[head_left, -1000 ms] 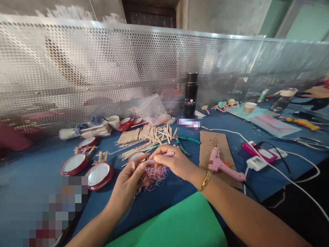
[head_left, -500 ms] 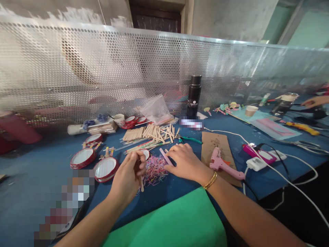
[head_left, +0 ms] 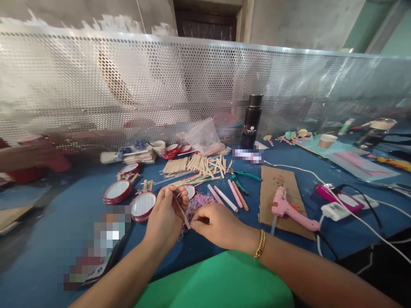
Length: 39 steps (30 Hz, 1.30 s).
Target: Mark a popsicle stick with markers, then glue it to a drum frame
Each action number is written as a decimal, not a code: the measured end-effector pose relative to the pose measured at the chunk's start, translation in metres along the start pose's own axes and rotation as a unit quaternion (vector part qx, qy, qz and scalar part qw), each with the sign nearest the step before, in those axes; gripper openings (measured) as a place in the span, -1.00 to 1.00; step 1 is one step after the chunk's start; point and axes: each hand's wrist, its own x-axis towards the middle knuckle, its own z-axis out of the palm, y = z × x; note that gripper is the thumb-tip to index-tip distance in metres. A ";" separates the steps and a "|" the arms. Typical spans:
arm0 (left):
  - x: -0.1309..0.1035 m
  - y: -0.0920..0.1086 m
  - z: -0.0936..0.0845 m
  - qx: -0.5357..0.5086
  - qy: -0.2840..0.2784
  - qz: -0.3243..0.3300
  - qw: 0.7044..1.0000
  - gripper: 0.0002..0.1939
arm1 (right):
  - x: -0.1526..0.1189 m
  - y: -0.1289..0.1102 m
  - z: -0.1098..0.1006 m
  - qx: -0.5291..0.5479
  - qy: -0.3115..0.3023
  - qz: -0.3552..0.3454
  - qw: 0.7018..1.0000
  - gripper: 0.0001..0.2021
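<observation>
My left hand (head_left: 164,216) pinches a thin wooden stick (head_left: 182,210) that slants down to the right. My right hand (head_left: 215,226), with a gold bracelet on its wrist, has its fingertips at the stick's lower end, over a heap of small coloured rubber bands (head_left: 198,202) on the blue table (head_left: 51,239). Whether the right fingers hold a band I cannot tell. Several pink and white sticks (head_left: 228,197) lie side by side just beyond the right hand.
A pile of wooden sticks (head_left: 195,164), green-handled pliers (head_left: 242,176), round red-rimmed mirrors (head_left: 143,205), a pink glue gun (head_left: 289,209) on cardboard, a black flask (head_left: 252,120), a power strip (head_left: 340,208) with cables. A perforated metal screen (head_left: 160,90) backs the table. Another person's arm (head_left: 19,156) shows behind it at left.
My right hand let go of the pink stick beside the others and came back to the left hand's stick. The view shifted left; things now sit further right.
</observation>
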 end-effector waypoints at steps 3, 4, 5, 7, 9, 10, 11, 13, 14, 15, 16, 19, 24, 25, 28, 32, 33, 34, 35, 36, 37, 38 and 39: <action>0.000 0.000 0.000 -0.001 -0.002 -0.004 1.000 -0.64 | -0.001 0.006 0.004 0.040 -0.003 0.015 0.999 -0.85; 0.000 0.000 0.000 -0.001 -0.006 -0.008 1.000 -0.64 | -0.001 0.006 0.005 0.044 -0.001 0.018 0.999 -0.86; 0.001 -0.001 -0.001 0.001 -0.010 -0.011 1.000 -0.64 | -0.002 0.007 0.005 0.045 0.002 0.021 0.999 -0.86; 0.001 -0.002 -0.002 0.007 -0.014 -0.016 1.000 -0.64 | -0.003 0.006 0.007 0.049 0.004 0.029 0.998 -0.87; 0.001 -0.003 -0.002 0.014 -0.016 -0.017 1.000 -0.66 | -0.004 0.005 0.008 0.059 0.002 0.037 0.998 -0.88; 0.002 -0.003 -0.003 0.018 -0.016 -0.019 1.000 -0.66 | -0.004 0.005 0.009 0.061 0.003 0.038 0.997 -0.89; 0.002 -0.003 -0.003 0.022 -0.016 -0.021 0.999 -0.68 | -0.003 0.005 0.009 0.061 0.008 0.039 0.997 -0.89; 0.002 -0.001 -0.003 0.031 -0.014 -0.028 0.999 -0.70 | -0.002 0.006 0.008 0.063 0.021 0.041 0.997 -0.88; 0.003 0.001 -0.003 0.034 -0.012 -0.033 0.999 -0.71 | -0.001 0.006 0.006 0.071 0.027 0.046 0.996 -0.87; 0.004 0.002 -0.003 0.035 -0.012 -0.039 0.999 -0.70 | 0.000 0.008 0.003 0.085 0.031 0.052 0.995 -0.87; 0.005 0.004 -0.003 0.032 -0.016 -0.047 0.998 -0.66 | 0.001 0.009 0.000 0.103 0.033 0.060 0.992 -0.86; 0.009 0.007 -0.004 0.017 -0.015 -0.062 0.998 -0.55 | 0.003 0.013 -0.010 0.176 0.028 0.085 0.980 -0.82; 0.015 0.002 -0.011 0.019 -0.013 -0.038 0.999 -0.73 | 0.004 0.014 -0.017 0.271 0.017 0.089 0.958 -0.84; 0.015 0.001 -0.012 0.023 -0.021 -0.031 0.999 -0.76 | 0.004 0.014 -0.016 0.279 0.016 0.088 0.956 -0.84; 0.013 0.001 -0.016 0.052 -0.049 -0.035 0.997 -0.80 | 0.004 0.014 -0.015 0.296 0.015 0.089 0.951 -0.83; 0.010 0.004 -0.016 0.090 -0.049 -0.042 0.994 -0.58 | 0.004 0.015 -0.014 0.307 0.009 0.090 0.948 -0.83; 0.010 0.004 -0.016 0.095 -0.043 -0.036 0.994 -0.48 | 0.004 0.015 -0.015 0.307 0.007 0.089 0.948 -0.84; 0.011 0.004 -0.016 0.098 -0.034 -0.027 0.994 -0.42 | 0.004 0.014 -0.015 0.306 0.005 0.087 0.948 -0.85; 0.012 0.004 -0.015 0.099 -0.025 -0.018 0.995 -0.41 | 0.004 0.014 -0.016 0.302 0.003 0.085 0.949 -0.86; 0.013 0.004 -0.015 0.098 -0.020 -0.014 0.995 -0.46 | 0.004 0.013 -0.017 0.297 0.000 0.083 0.951 -0.86; 0.014 0.004 -0.015 0.094 -0.017 -0.015 0.995 -0.56 | 0.003 0.013 -0.017 0.292 -0.004 0.082 0.953 -0.87; 0.015 0.004 -0.015 0.089 -0.024 -0.024 0.995 -0.65 | 0.003 0.012 -0.018 0.289 -0.010 0.083 0.954 -0.87; 0.016 0.004 -0.014 0.083 -0.039 -0.036 0.995 -0.68 | 0.003 0.012 -0.018 0.289 -0.017 0.083 0.954 -0.88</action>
